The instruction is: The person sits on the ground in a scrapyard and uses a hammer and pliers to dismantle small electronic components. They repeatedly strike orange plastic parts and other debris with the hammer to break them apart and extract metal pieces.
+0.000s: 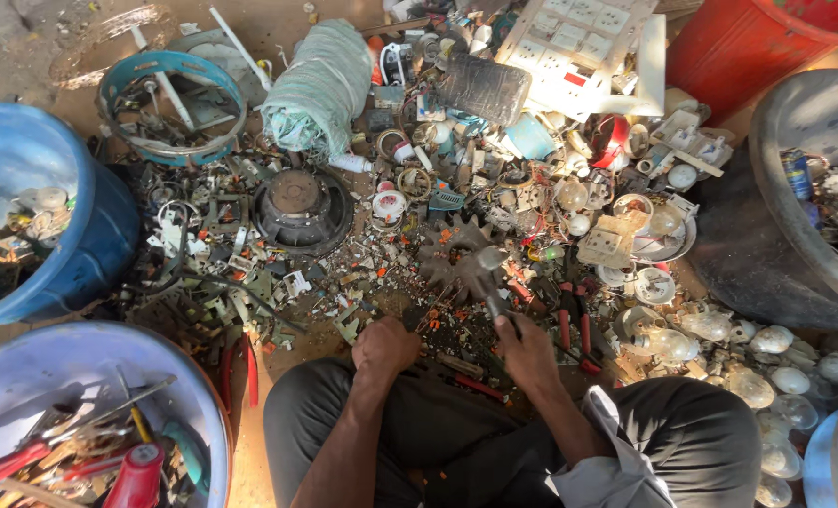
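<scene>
Closest of all, dark trousers [438, 442] are seen, with the knees spread wide on the floor [5, 38]. Just in front of them, the left hand [386, 343] is pressed down among little broken bits. Its grip is clenched into a fist, but what is inside cannot be seen. Beside it, the right hand [529, 350] is wrapped tight around the handle of a hammer [485, 273]. The hammer head is held up over the scrap, a little blurred, near a dark cog wheel [447, 246].

It looks like a hitting step is in hand. For a good hit, the small piece must be kept steady, and the fingers of the left hand must be kept out from under the hammer.

Red-handled pliers [574, 320] are laid just to the right, and many glass bulbs [710, 325] are heaped past them. A pale tub [207, 395] full of tools is set at the near left. Farther off, a round speaker [301, 207] and a blue tub [108, 235] are found. Farthest away, a green-white bundle [320, 89], a white switch board [579, 38] and a red bucket [739, 47] are seen.
</scene>
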